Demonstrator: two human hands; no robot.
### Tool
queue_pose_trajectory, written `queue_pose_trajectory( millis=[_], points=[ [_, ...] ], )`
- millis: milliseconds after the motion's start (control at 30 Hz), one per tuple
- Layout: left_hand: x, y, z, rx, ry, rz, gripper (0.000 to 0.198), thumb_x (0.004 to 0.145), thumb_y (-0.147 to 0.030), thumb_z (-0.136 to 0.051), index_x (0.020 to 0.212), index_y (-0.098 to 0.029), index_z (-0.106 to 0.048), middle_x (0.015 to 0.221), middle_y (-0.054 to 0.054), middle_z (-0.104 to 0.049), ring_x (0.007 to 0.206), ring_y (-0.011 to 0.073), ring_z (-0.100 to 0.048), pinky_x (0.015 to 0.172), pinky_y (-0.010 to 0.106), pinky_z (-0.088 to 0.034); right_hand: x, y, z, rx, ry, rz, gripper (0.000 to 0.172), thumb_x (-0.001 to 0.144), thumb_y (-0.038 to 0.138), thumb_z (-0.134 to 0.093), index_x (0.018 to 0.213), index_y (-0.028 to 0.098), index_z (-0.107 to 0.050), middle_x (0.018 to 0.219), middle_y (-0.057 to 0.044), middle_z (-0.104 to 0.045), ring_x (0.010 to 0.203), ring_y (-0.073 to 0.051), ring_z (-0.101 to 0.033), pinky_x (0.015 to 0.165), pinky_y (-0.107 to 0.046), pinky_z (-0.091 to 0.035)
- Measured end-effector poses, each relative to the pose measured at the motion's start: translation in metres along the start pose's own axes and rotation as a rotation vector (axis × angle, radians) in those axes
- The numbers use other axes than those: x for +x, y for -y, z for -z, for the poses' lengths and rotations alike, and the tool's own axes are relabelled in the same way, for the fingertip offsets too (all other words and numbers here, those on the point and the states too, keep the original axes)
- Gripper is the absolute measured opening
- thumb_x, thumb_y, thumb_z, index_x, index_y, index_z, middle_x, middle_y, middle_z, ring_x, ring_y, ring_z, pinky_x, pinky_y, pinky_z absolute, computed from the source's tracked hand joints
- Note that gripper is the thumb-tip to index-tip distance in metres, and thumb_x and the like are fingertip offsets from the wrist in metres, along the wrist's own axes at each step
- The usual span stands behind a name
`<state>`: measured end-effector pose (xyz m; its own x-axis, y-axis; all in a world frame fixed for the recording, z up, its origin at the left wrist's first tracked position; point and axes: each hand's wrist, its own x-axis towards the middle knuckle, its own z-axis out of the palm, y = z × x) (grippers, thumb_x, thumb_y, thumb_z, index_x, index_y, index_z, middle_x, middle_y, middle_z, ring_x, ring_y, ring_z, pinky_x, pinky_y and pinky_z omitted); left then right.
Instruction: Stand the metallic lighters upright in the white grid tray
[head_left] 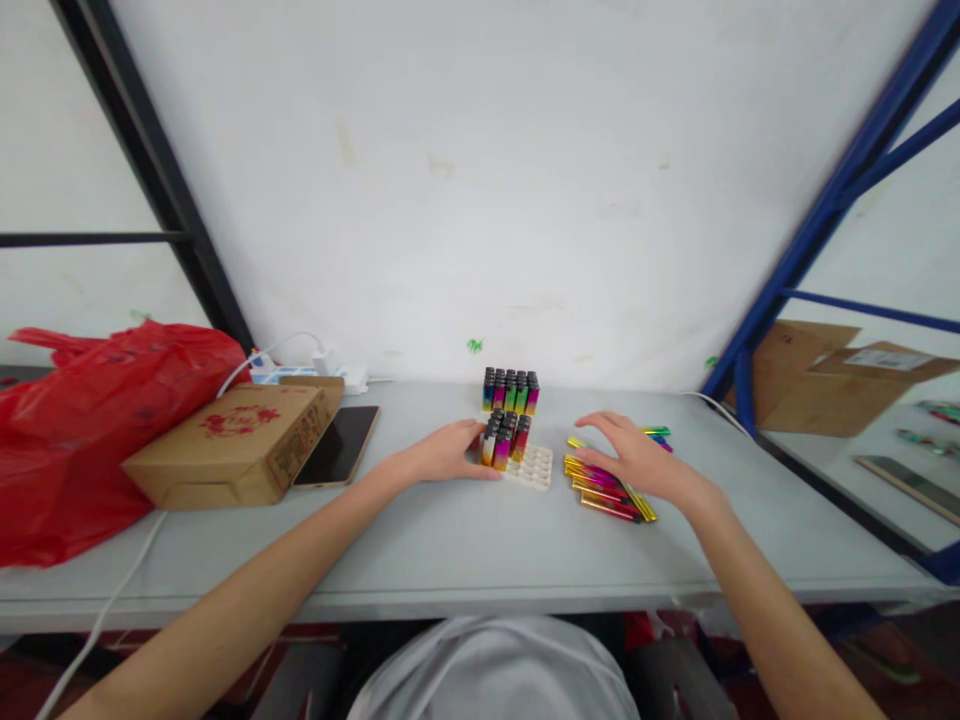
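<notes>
Several lighters (502,450) with black tops and shiny, multicoloured bodies stand upright in the left part of a white tray (535,466). Round hollows show across its right part. My left hand (452,452) is closed around the tray's left end, thumb at the near edge and fingers behind, beside the standing lighters. Over a pile of loose lighters (606,488), lying flat in gold, red and purple, hovers my right hand (630,455). Its fingers are spread, holding nothing; whether a fingertip touches the pile I cannot tell.
Behind the tray stands another block of upright lighters (511,390), near the wall. Left are a phone (339,447), a cardboard box (236,440), a red plastic bag (112,430) and a power strip (352,378). A blue frame (810,230) rises at the right.
</notes>
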<state>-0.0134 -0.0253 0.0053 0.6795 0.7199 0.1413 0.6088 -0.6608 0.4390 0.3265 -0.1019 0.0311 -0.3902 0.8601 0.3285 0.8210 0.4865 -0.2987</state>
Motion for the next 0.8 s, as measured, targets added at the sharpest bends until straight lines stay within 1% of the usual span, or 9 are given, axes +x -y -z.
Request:
queue_pose_trajectory(
  millis=[100, 133, 200, 267, 400, 500, 600, 700, 800],
  points=[
    [0.001, 0.002, -0.001, 0.008, -0.002, -0.014, 0.064, 0.075, -0.072, -0.075, 0.107, -0.018, -0.063, 0.104, 0.009, -0.068, 0.093, 0.0274, -0.064, 0.083, 0.036, -0.051, -0.045, -0.009, -0.012, -0.095, 0.110, -0.038, 0.066, 0.098, 0.065, -0.055, 0.152, 0.028, -0.053, 0.163, -0.012, -0.044, 0.151, -0.033, -0.040, 0.122, -0.052, -0.036],
    [0.001, 0.003, -0.002, 0.002, -0.002, -0.020, 0.064, 0.076, -0.072, -0.075, 0.109, -0.018, -0.064, 0.105, 0.009, -0.068, 0.094, 0.0272, -0.064, 0.083, 0.036, -0.050, -0.056, -0.011, -0.017, -0.138, 0.122, -0.057, 0.066, 0.099, 0.066, -0.052, 0.154, 0.031, -0.050, 0.167, -0.010, -0.039, 0.155, -0.035, -0.033, 0.124, -0.055, -0.032],
    [0.001, 0.004, -0.002, -0.007, -0.006, -0.023, 0.065, 0.075, -0.071, -0.076, 0.111, -0.018, -0.064, 0.106, 0.008, -0.069, 0.094, 0.0270, -0.064, 0.084, 0.036, -0.050, -0.066, -0.012, -0.029, -0.233, 0.093, -0.082, 0.063, 0.101, 0.066, -0.046, 0.157, 0.036, -0.047, 0.171, -0.006, -0.032, 0.159, -0.038, -0.022, 0.125, -0.063, -0.025],
    [0.001, 0.003, -0.002, -0.008, -0.008, -0.023, 0.065, 0.075, -0.071, -0.075, 0.110, -0.018, -0.064, 0.106, 0.008, -0.069, 0.094, 0.0270, -0.064, 0.084, 0.036, -0.051, -0.061, -0.013, -0.039, -0.308, 0.042, -0.090, 0.061, 0.104, 0.064, -0.040, 0.158, 0.037, -0.046, 0.172, -0.006, -0.028, 0.160, -0.039, -0.017, 0.125, -0.067, -0.020],
    [0.001, 0.002, -0.001, -0.006, -0.010, -0.035, 0.064, 0.076, -0.073, -0.074, 0.109, -0.019, -0.064, 0.104, 0.007, -0.069, 0.091, 0.0268, -0.064, 0.082, 0.035, -0.051, -0.029, -0.014, -0.054, -0.391, -0.006, -0.171, 0.062, 0.105, 0.061, -0.037, 0.161, 0.032, -0.042, 0.171, -0.013, -0.029, 0.159, -0.041, -0.019, 0.123, -0.070, -0.018],
    [0.001, 0.002, -0.001, 0.006, -0.028, -0.024, 0.065, 0.075, -0.074, -0.074, 0.107, -0.019, -0.065, 0.104, 0.007, -0.069, 0.091, 0.0274, -0.065, 0.082, 0.036, -0.052, -0.009, -0.015, -0.060, -0.412, 0.009, -0.335, 0.065, 0.105, 0.061, -0.035, 0.161, 0.029, -0.041, 0.170, -0.017, -0.030, 0.157, -0.044, -0.021, 0.122, -0.071, -0.020],
    [0.001, 0.002, -0.001, 0.022, -0.028, -0.019, 0.064, 0.075, -0.074, -0.074, 0.106, -0.019, -0.064, 0.103, 0.008, -0.069, 0.090, 0.0277, -0.065, 0.082, 0.036, -0.052, 0.000, -0.020, -0.061, -0.395, 0.024, -0.496, 0.073, 0.102, 0.069, -0.036, 0.163, 0.028, -0.038, 0.170, -0.020, -0.027, 0.157, -0.049, -0.019, 0.119, -0.076, -0.019],
    [0.000, 0.001, -0.001, 0.021, -0.022, -0.034, 0.062, 0.077, -0.071, -0.074, 0.109, -0.019, -0.064, 0.104, 0.008, -0.069, 0.090, 0.0270, -0.065, 0.082, 0.035, -0.051, 0.002, -0.036, -0.053, -0.334, 0.036, -0.549, 0.076, 0.101, 0.073, -0.030, 0.164, 0.029, -0.036, 0.170, -0.020, -0.028, 0.157, -0.048, -0.020, 0.119, -0.074, -0.021],
    [0.000, 0.000, 0.000, 0.010, -0.025, -0.037, 0.061, 0.078, -0.071, -0.074, 0.110, -0.020, -0.064, 0.103, 0.007, -0.069, 0.088, 0.0263, -0.064, 0.080, 0.035, -0.051, 0.000, -0.067, -0.039, -0.291, -0.020, -0.550, 0.071, 0.104, 0.069, -0.021, 0.162, 0.032, -0.038, 0.170, -0.015, -0.031, 0.157, -0.041, -0.026, 0.120, -0.069, -0.026]
  ],
)
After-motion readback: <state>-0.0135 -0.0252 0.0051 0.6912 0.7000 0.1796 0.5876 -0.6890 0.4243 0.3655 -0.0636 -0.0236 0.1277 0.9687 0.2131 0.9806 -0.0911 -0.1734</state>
